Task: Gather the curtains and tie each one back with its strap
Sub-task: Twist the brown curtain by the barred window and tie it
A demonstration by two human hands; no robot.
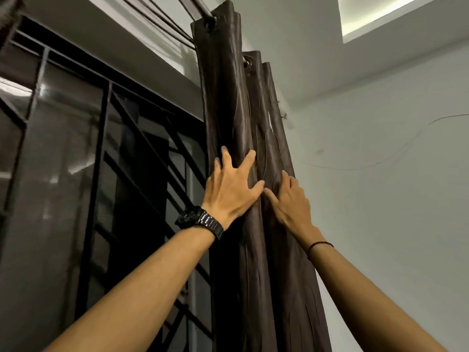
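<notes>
A dark brown curtain (228,97) hangs bunched in folds from a rod (200,5) at the window's right end, next to the wall corner. My left hand (232,190), with a black watch on the wrist, lies spread on the front folds with fingers straight. My right hand (291,201) presses flat on the curtain's right folds, its thumb reaching toward my left thumb. No strap shows anywhere in view.
A window with a black metal grille (106,153) fills the left side. A pale wall (380,174) stands right of the curtain, with a thin wire running across it. Another dark curtain edge (10,11) shows at the top left corner.
</notes>
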